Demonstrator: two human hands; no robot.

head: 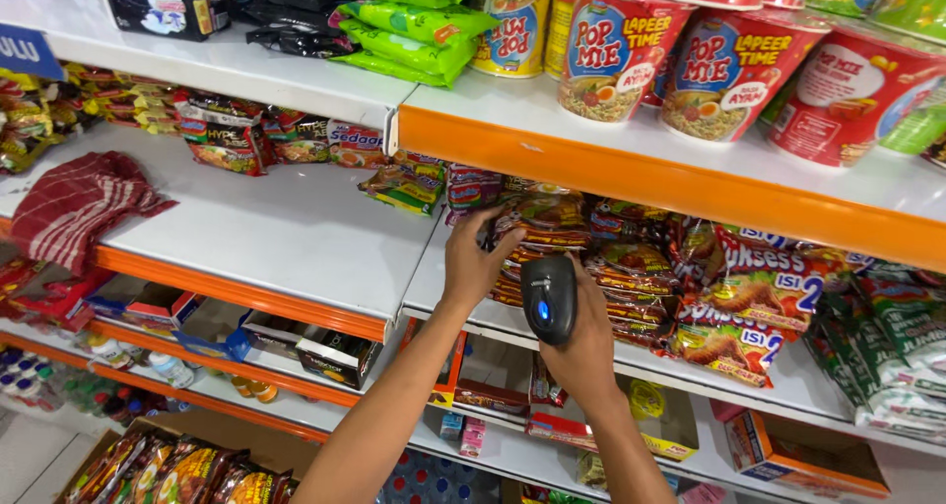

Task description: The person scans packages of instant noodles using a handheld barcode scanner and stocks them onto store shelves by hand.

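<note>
- Grip, right hand (589, 351): we clasp a black handheld barcode scanner (549, 298) in a closed grasp, fingers wrapped behind its body; a blue light shows on its upper face.
- Grip, left hand (476, 261): our fingers curl over the near end of a stack of instant noodle packets (540, 230). We press on the top packet, but we cannot tell whether it is pinched or merely touched.
- Position of the scanner: it sits just beside the left hand, in front of the stack, above the front edge of the white middle shelf (286, 238).
- Middle shelf, contents: noodle packets lie in flat stacks to the right of the hands, red and yellow ones (764, 302) nearest, green ones (902, 341) at the far right. More packets (232, 144) line the back at the left. A red striped cloth (74, 201) lies on the bare part at the left.
- Upper shelf, behind an orange edge strip (641, 184): upright cup noodle tubs (611, 51) stand in a row; green packets (414, 26) are piled to their left.
- Lower shelves: open cardboard trays (330, 356) stand in a row; several look partly filled, contents unclear.
- Floor level, bottom left: a carton (187, 470) holds noodle packets on end.
</note>
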